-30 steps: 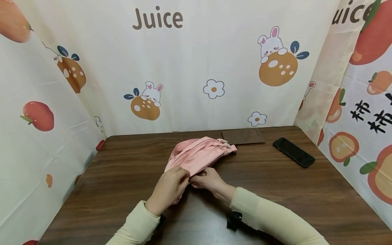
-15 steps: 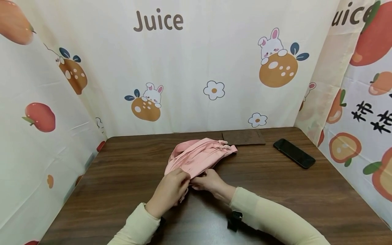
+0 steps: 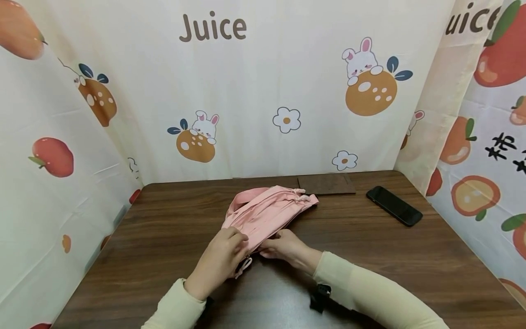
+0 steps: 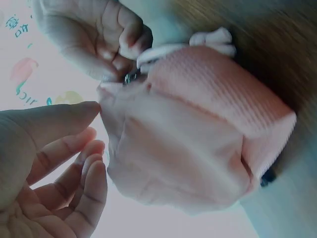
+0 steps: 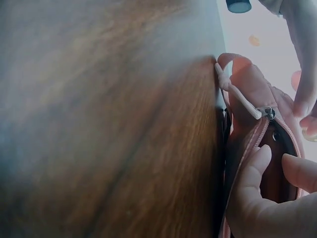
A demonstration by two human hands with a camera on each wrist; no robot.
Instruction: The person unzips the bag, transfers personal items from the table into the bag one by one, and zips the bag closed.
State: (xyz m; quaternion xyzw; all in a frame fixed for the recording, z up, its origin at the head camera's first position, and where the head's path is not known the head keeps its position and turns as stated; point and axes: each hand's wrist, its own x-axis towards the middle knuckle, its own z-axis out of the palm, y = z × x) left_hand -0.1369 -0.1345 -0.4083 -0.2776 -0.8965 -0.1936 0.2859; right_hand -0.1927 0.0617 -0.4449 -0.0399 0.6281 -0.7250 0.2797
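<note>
A pink zippered waist bag (image 3: pixel 267 212) lies tilted on the table in the head view. My left hand (image 3: pixel 219 262) is at its near left end; in the left wrist view the fingers (image 4: pixel 81 193) are loosely bent, with the thumb tip by the cloth edge. My right hand (image 3: pixel 289 249) grips the bag's near edge. Seen from the right wrist, the zip is partly undone, and the right thumb (image 5: pixel 258 166) and a finger are at the opening. A dark brown surface (image 5: pixel 275 181) shows inside. The zip slider (image 5: pixel 267 113) carries a pale pink cord (image 5: pixel 242 101).
At the back right of the wooden table (image 3: pixel 164 219) lies a black phone (image 3: pixel 394 205). A dark brown flat panel (image 3: pixel 326 183) sits at the back edge. Printed curtains (image 3: pixel 255 82) stand behind and at both sides.
My left hand has loosened from the bag's edge and moved slightly down and left. A cord loop now shows beneath it. The right hand has hardly moved.
</note>
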